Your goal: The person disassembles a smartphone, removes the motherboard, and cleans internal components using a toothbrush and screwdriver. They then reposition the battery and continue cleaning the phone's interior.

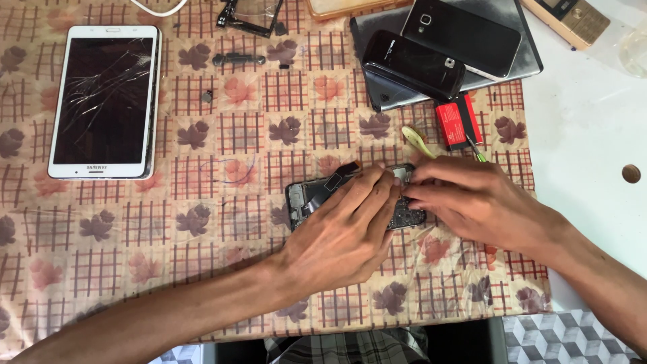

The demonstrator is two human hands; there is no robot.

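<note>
Black and bare inside, the opened phone (317, 195) lies flat on the counter (222, 141) at centre. From the head view, I see my left hand (344, 232) pressing it down, grip flat; my right hand (472, 199) pinches at its 3 o'clock end. Light, fragile: I'd hold its edges.

Both hands rest on an opened phone (317, 195) lying on the desk (222, 222). The left hand (344, 232) presses it flat, and the right hand (472, 199) touches its circuit board. A cracked white tablet (104, 101) lies well apart.
</note>
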